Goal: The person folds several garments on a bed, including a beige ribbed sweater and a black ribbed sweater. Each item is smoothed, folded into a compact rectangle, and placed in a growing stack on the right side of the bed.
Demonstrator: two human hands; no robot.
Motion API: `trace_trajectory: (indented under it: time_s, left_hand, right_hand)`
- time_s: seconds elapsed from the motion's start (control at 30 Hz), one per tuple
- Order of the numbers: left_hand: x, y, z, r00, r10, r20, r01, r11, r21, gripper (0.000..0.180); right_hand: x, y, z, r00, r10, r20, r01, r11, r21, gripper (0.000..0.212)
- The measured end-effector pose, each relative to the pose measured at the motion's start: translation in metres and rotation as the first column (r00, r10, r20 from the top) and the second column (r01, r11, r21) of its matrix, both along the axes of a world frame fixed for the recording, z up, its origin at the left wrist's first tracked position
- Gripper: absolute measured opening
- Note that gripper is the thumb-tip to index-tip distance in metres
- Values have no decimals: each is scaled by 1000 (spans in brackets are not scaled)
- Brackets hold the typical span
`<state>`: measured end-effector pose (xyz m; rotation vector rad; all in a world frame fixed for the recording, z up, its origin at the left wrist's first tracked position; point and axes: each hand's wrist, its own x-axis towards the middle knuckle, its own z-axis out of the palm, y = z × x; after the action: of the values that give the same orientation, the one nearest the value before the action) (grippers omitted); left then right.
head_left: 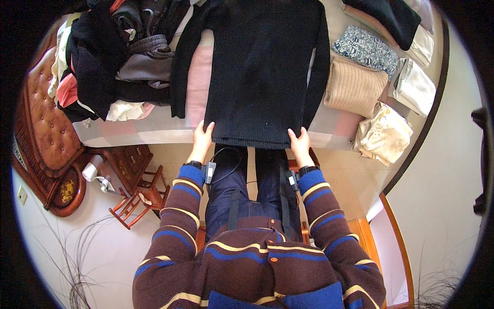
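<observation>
A black knitted sweater (257, 72) lies spread out on the bed, its hem toward me and its sleeves down along both sides. My left hand (202, 136) grips the hem's left corner, thumb on top and the other fingers tucked beneath the knit. At the right corner, my right hand (299, 140) pinches the hem the same way. The sweater's upper end runs out of view at the top. Both wrists wear dark bands with small white devices attached.
To the left is a heap of loose dark clothes (100, 56). Folded garments sit on the right, including a beige knit (355, 86), a patterned blue-white piece (366, 49) and a cream one (385, 135). A wooden nightstand (126, 162) and a small wooden stool (139, 203) stand at lower left.
</observation>
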<state>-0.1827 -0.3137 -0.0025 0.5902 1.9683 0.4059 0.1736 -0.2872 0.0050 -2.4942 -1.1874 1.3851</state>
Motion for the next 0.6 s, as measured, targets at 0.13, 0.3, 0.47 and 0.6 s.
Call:
trace_trajectory:
  time_s: [0.13, 0.3, 0.47, 0.6]
  left_hand:
    - [-11, -24, -4, 997, 67, 47, -54, 967, -248, 32]
    - [-2, -21, -10, 932, -281, -227, 232, 947, -220, 41]
    - [40, 25, 24, 765, -222, -605, 356, 928, 110, 47]
    - [79, 95, 34, 956, -223, -192, 284, 867, 409, 26]
  right_hand:
    - [8, -18, 1, 997, 76, -3, -76, 992, -98, 70]
    - [15, 0, -4, 982, -161, -101, 174, 975, 139, 44]
    - [34, 41, -13, 972, -121, 202, 50, 945, 324, 47]
    - [31, 57, -12, 939, -328, -104, 342, 922, 180, 47]
